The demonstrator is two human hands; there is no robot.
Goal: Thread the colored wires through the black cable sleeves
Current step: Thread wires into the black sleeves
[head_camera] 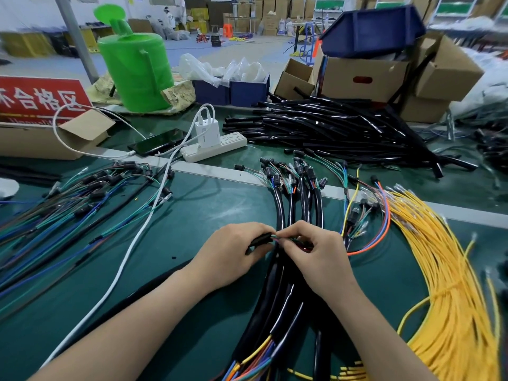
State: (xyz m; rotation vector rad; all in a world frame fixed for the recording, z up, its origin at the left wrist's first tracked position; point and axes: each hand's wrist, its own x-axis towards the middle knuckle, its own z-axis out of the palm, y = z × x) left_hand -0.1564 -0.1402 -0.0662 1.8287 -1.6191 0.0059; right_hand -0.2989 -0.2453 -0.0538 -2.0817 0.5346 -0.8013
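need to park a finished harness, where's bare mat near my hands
Bare mat: between the white cable and the sleeved bundle, ahead of the left hand; a narrower strip between right forearm and yellow wires. Crowded: loose wires left, sleeve pile far.

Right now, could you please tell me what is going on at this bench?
A person is threading wires at a green table. The left hand grips a short black sleeve, and the right hand pinches a bunch of colored wires at its mouth. Sleeved bundles lie under the hands, a pile of empty sleeves sits further back, and yellow wires lie to the right.
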